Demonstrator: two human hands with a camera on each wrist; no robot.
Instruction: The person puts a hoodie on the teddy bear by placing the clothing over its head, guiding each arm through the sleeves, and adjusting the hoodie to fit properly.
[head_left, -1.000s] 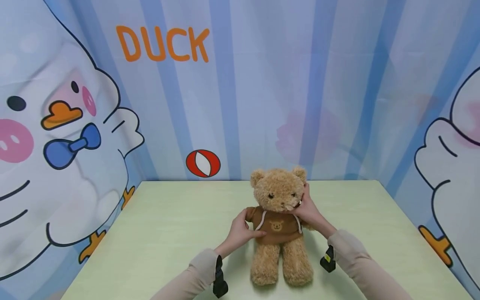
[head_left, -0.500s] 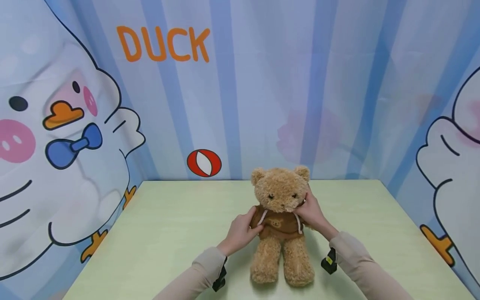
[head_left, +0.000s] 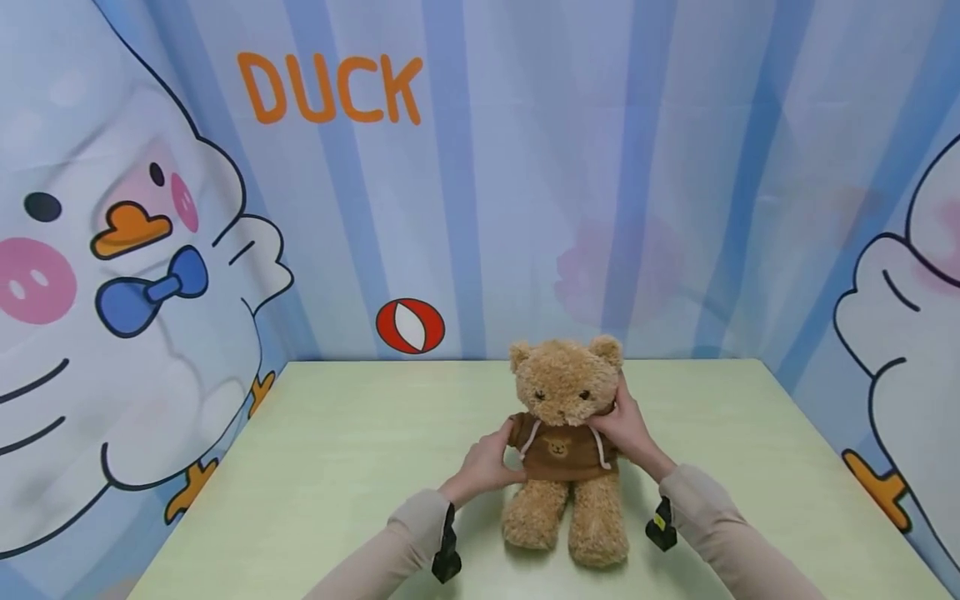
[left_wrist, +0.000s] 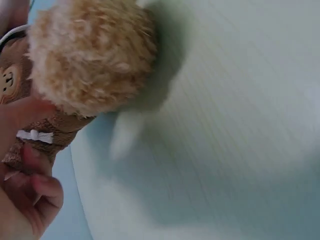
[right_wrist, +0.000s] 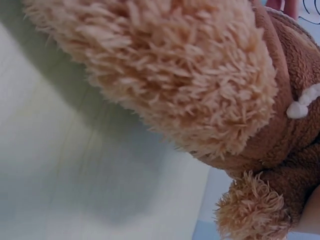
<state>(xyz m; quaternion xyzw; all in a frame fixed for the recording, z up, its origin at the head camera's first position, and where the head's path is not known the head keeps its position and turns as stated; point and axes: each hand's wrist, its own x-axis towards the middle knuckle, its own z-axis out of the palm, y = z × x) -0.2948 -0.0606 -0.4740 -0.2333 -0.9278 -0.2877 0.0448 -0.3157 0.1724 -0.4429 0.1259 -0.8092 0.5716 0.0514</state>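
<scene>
A curly, light-brown teddy bear (head_left: 566, 379) is upright on the table, facing me. It wears a brown hoodie (head_left: 573, 467) with white drawstrings and a small bear face on the chest. My left hand (head_left: 486, 467) holds the hoodie at the bear's side, below its sleeve. In the left wrist view the thumb (left_wrist: 30, 107) lies across the hoodie's front and the other fingers bend in beside it. My right hand (head_left: 628, 425) grips the bear at the neck, thumb under the chin; its other fingers are mostly hidden behind the head. The right wrist view shows a furry leg (right_wrist: 175, 75) and a paw (right_wrist: 252, 210).
The pale green table (head_left: 360, 433) spreads out around the bear. Behind it and at both sides hangs a blue striped cloth (head_left: 510, 167) with printed ducks and the word DUCK. Each wrist carries a small black camera (head_left: 447, 554).
My left hand first moved up the bear's side, bunching the hoodie, then lower again; the hoodie front now lies smoother. The bear's legs shifted slightly away from me. The right hand kept its grip.
</scene>
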